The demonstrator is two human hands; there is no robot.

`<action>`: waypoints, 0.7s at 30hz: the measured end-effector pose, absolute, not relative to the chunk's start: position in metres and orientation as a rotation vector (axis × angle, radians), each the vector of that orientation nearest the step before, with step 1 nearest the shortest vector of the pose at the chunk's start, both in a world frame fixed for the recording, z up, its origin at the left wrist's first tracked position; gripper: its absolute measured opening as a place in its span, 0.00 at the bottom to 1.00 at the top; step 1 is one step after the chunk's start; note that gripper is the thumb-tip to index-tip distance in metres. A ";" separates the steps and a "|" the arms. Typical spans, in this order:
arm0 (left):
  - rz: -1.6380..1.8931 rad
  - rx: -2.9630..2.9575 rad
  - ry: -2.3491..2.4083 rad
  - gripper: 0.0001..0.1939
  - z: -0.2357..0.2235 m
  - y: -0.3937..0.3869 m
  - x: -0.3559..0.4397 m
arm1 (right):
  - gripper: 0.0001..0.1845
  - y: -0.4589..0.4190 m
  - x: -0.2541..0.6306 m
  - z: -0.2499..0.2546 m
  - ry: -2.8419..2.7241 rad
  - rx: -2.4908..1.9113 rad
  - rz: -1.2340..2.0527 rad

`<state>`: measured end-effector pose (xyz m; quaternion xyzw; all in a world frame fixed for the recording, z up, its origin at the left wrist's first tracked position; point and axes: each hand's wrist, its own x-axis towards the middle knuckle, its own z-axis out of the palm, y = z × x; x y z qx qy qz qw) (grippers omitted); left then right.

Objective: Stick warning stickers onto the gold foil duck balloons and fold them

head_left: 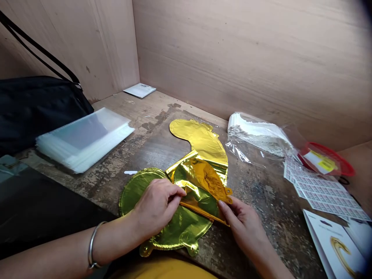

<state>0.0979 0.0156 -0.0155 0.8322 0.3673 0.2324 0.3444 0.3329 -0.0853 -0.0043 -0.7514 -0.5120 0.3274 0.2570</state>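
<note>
A flat gold foil balloon (207,141) lies partly folded on the worn table, its curved upper end reaching away from me. A flap of it is turned over in the middle. My left hand (158,203), with a silver bangle at the wrist, pinches the near edge of this flap with thumb and forefinger. At the flap's right end, near a small tab, my right hand (240,217) grips the foil between thumb and fingers. Beneath the left hand is a rounded, greenish-gold foil part (139,190) with small tabs along its near edge; whether it belongs to the same balloon I cannot tell.
Clear plastic sleeves (84,139) are stacked at left, before a black bag (37,108). At right are a bag of white items (258,133), a red basket (345,161), sticker sheets (325,190) and a printed card (331,240). Wooden panels (247,54) enclose the back.
</note>
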 end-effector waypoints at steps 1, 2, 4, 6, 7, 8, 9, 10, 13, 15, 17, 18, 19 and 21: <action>0.593 2.177 0.961 0.10 -0.015 0.015 0.098 | 0.23 -0.085 0.332 -0.007 -1.417 -2.085 0.822; 0.580 2.195 0.970 0.10 -0.014 0.015 0.099 | 0.23 -0.084 0.331 -0.008 -1.450 -2.131 0.770; 0.547 2.235 0.988 0.12 -0.012 0.015 0.100 | 0.23 -0.082 0.330 -0.009 -1.519 -2.215 0.687; 0.509 2.281 0.999 0.13 -0.011 0.015 0.102 | 0.22 -0.079 0.328 -0.008 -1.584 -2.275 0.609; 0.488 2.305 1.001 0.13 -0.010 0.015 0.103 | 0.21 -0.077 0.328 -0.008 -1.616 -2.293 0.571; 0.466 2.330 1.002 0.14 -0.010 0.015 0.104 | 0.21 -0.076 0.328 -0.008 -1.644 -2.306 0.537; 0.444 2.355 1.002 0.14 -0.010 0.014 0.104 | 0.20 -0.074 0.327 -0.008 -1.669 -2.317 0.509; 0.420 2.380 1.004 0.15 -0.009 0.014 0.104 | 0.19 -0.073 0.327 -0.007 -1.691 -2.328 0.488; 0.343 2.454 1.019 0.16 -0.005 0.012 0.102 | 0.17 -0.069 0.325 -0.007 -1.751 -2.357 0.450; 0.293 2.500 1.040 0.16 0.001 0.010 0.100 | 0.16 -0.067 0.324 -0.006 -1.794 -2.369 0.415; 0.261 2.542 1.063 0.15 0.008 0.011 0.100 | 0.15 -0.066 0.324 -0.006 -1.840 -2.374 0.365; 0.249 2.583 1.064 0.15 0.011 0.012 0.102 | 0.15 -0.066 0.323 -0.006 -1.863 -2.374 0.336; 0.235 2.636 1.044 0.16 0.013 0.013 0.104 | 0.15 -0.065 0.323 -0.007 -1.887 -2.372 0.308; 0.195 2.748 0.917 0.20 0.013 0.019 0.112 | 0.15 -0.065 0.323 -0.008 -1.929 -2.356 0.248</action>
